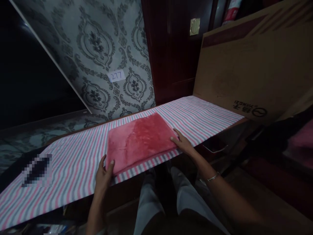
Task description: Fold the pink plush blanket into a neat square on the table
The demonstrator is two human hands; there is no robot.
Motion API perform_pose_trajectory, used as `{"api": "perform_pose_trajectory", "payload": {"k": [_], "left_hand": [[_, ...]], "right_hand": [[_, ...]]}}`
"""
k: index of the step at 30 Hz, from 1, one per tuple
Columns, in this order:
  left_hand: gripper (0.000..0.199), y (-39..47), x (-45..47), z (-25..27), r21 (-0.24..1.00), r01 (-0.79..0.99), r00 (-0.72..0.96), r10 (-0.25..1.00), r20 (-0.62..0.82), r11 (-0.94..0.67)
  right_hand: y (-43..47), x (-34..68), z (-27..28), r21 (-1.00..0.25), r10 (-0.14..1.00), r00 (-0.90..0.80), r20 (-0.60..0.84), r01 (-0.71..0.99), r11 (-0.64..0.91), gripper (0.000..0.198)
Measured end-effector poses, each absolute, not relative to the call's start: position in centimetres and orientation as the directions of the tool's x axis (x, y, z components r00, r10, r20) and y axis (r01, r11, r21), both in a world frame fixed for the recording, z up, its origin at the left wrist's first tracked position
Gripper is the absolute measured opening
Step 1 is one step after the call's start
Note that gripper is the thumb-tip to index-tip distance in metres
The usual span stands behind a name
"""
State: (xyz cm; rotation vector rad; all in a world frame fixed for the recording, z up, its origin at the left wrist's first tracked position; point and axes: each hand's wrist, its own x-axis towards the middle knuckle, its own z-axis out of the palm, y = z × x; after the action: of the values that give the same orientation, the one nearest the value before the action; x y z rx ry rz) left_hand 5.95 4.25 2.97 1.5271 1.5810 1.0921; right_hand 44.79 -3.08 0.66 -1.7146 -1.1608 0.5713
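A folded pink plush cloth (143, 140) lies flat on a striped sheet (78, 163), its front edge close to the table's front edge. My left hand (104, 174) is at the cloth's front left corner. Its thumb rests over the corner while a finger points up outside the left edge, with a gap between them. On the opposite side, my right hand (183, 142) touches the right edge, thumb on top and forefinger stretched along the side. Both hands look open, fingers apart. The undersides of the hands are hidden.
A large cardboard box (244, 65) stands at the right end of the table. At left is a dark screen (31, 71). A paper label (116, 75) reading 277 is on the patterned wall. My legs (149, 199) are below the front edge.
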Motion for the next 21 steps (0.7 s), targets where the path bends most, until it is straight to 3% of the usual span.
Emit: {"api": "perform_pose_trajectory", "payload": {"k": [6, 16, 21], "left_hand": [[0.077, 2.6, 5.1, 2.6, 0.83, 0.491, 0.068, 0.962, 0.265, -0.263], [0.05, 2.4, 2.9, 1.3, 0.664, 0.605, 0.257, 0.897, 0.36, -0.44], [0.049, 2.7, 3.4, 0.3, 0.502, 0.668, 0.296, 0.815, 0.499, -0.55]], "right_hand": [[-3.4, 44.8, 0.3, -0.878, 0.907, 0.381, 0.178, 0.477, -0.028, 0.07], [-6.0, 45.8, -0.3, -0.872, 0.922, 0.144, 0.36, 0.404, 0.277, 0.059], [-5.9, 45.6, -1.6, -0.74, 0.872, 0.084, 0.483, 0.572, 0.355, 0.071]]}}
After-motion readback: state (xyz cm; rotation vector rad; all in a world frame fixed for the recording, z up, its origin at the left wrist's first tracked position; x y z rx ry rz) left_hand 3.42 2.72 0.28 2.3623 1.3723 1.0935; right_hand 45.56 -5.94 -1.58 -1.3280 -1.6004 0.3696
